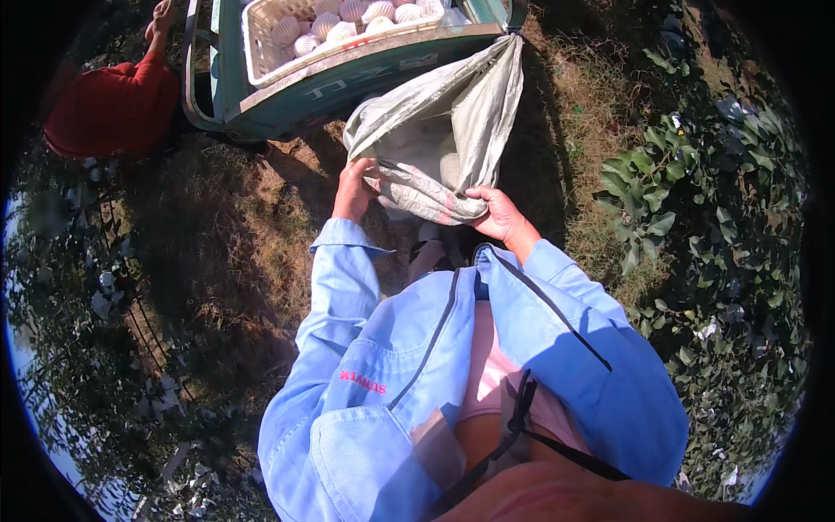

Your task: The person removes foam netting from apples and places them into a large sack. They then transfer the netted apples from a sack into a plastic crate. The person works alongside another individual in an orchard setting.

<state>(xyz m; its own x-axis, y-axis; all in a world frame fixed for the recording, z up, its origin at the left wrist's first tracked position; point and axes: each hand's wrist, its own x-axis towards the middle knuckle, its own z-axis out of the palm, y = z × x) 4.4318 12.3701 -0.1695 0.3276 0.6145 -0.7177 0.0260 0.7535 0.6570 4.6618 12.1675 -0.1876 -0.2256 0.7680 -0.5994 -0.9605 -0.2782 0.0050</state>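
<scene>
Between my hands hangs a white woven sack (486, 111), its mouth spread wide. My left hand (355, 189) grips the rim on the left side. On the right, my right hand (501, 214) pinches the near rim between thumb and fingers. The sack's far corner reaches up to the edge of a green metal cart (280, 117) and seems to be caught there. Part of the sack's inside is visible, with pale shapes in it that I cannot make out.
On the cart stands a white plastic crate (261, 55) of fruit in foam net sleeves (324, 26). A person in a red top (117, 107) is beside the cart at the left. Leafy branches (642, 176) reach in from the right, over dry grass (587, 104).
</scene>
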